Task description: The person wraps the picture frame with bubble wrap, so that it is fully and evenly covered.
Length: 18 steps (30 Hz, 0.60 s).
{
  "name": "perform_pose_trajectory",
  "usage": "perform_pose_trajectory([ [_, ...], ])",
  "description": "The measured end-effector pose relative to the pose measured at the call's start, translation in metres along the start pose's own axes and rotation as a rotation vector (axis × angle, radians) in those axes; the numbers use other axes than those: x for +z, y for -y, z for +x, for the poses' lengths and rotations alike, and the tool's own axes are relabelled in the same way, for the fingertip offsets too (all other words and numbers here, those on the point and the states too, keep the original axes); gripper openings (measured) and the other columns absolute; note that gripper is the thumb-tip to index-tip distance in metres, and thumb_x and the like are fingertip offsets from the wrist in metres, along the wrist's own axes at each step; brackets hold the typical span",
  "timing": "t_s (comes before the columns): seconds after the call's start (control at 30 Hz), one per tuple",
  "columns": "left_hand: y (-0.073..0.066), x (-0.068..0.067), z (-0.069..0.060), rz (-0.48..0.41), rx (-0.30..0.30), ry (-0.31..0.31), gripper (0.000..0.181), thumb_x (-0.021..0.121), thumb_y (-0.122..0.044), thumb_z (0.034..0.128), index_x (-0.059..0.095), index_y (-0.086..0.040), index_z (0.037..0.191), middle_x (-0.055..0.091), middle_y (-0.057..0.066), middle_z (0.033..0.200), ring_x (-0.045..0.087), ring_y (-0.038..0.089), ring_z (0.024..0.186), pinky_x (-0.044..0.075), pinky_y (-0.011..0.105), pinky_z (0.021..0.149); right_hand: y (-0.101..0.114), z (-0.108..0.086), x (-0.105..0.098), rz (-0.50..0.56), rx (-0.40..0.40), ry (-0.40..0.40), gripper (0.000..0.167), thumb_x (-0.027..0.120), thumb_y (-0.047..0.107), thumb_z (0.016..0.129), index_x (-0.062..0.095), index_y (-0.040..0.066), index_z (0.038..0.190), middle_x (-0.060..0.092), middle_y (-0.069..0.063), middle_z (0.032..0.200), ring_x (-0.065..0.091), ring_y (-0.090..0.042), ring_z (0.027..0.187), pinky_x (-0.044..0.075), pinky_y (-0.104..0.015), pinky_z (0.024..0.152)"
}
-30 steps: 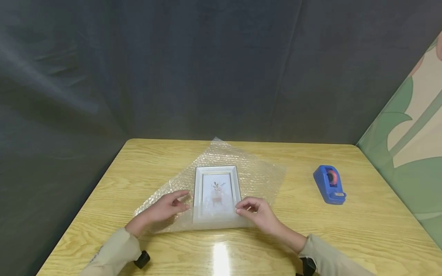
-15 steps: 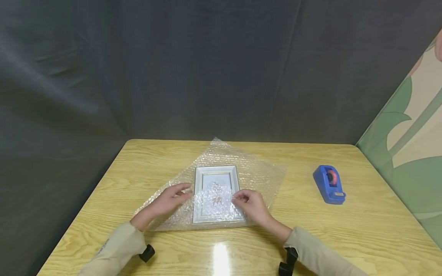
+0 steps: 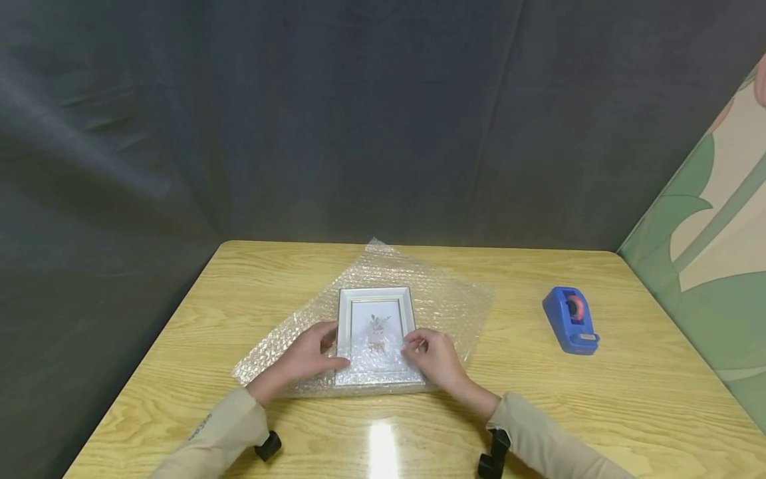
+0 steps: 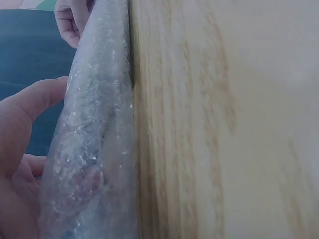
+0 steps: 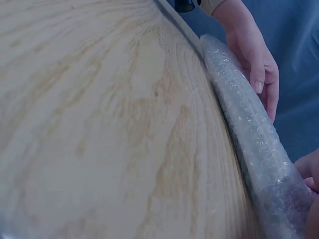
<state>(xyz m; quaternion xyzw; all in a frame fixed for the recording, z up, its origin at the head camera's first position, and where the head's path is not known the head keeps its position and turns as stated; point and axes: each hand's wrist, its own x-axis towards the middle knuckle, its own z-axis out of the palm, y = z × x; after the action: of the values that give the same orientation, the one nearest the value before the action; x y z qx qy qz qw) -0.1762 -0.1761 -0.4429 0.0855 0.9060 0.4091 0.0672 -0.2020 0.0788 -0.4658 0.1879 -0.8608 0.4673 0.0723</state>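
A white picture frame [image 3: 345, 313] with a small plant-like print lies face up on a sheet of bubble wrap [image 3: 439, 293]. A flap of the wrap is folded over the frame's lower part. My left hand [image 3: 308, 351] is at the frame's left side, its thumb touching the folded wrap and its fingers by the frame's edge. At the right side my right hand [image 3: 439, 359] pinches the flap's tip between thumb and fingers. Along the folded edge, the wrap [image 4: 94, 129] looks rounded in the left wrist view. In the right wrist view my right hand [image 5: 310, 181] is mostly cut off.
A blue tape dispenser [image 3: 571, 321] with a reddish roll stands on the right of the wooden table [image 3: 634, 399]. Behind the table hangs a dark curtain [image 3: 383, 120]. A patterned wall panel [image 3: 718, 266] borders the right side.
My left hand has moved right, from beside the frame onto its left edge. My right hand has shifted slightly up and left with the flap, which lies further over the frame.
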Motion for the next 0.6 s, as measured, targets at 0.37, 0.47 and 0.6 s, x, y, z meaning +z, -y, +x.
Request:
perform_pose_trajectory([
  [0.37, -0.0017, 0.0012, 0.0031, 0.101, -0.042, 0.018, 0.093, 0.079, -0.036, 0.064, 0.034, -0.003, 0.139, 0.054, 0.011, 0.116, 0.053, 0.024, 0.097, 0.049, 0.038, 0.08, -0.0045, 0.0005, 0.0004, 0.179, 0.143, 0.008, 0.06, 0.075, -0.007, 0.061, 0.05, -0.013, 0.115, 0.055, -0.012, 0.08, 0.046, -0.008, 0.056, 0.042, -0.018, 0.047],
  [0.47, -0.0029, 0.0016, 0.0044, 0.13, -0.052, 0.016, 0.096, 0.08, -0.036, 0.0623, 0.033, -0.002, 0.139, 0.055, 0.009, 0.109, 0.052, 0.02, 0.092, 0.049, 0.035, 0.076, -0.0063, 0.0017, 0.0003, 0.208, 0.179, 0.028, 0.066, 0.075, -0.005, 0.062, 0.046, -0.014, 0.12, 0.056, -0.013, 0.084, 0.047, -0.008, 0.057, 0.044, -0.019, 0.048],
  [0.6, -0.0066, 0.0057, 0.0051, 0.146, -0.045, 0.011, 0.095, 0.08, -0.035, 0.0616, 0.035, -0.003, 0.138, 0.054, 0.008, 0.106, 0.052, 0.02, 0.091, 0.049, 0.034, 0.074, -0.0077, 0.0027, -0.0034, 0.205, 0.174, 0.057, 0.062, 0.074, -0.005, 0.063, 0.048, -0.015, 0.118, 0.056, -0.012, 0.081, 0.047, -0.009, 0.056, 0.044, -0.019, 0.046],
])
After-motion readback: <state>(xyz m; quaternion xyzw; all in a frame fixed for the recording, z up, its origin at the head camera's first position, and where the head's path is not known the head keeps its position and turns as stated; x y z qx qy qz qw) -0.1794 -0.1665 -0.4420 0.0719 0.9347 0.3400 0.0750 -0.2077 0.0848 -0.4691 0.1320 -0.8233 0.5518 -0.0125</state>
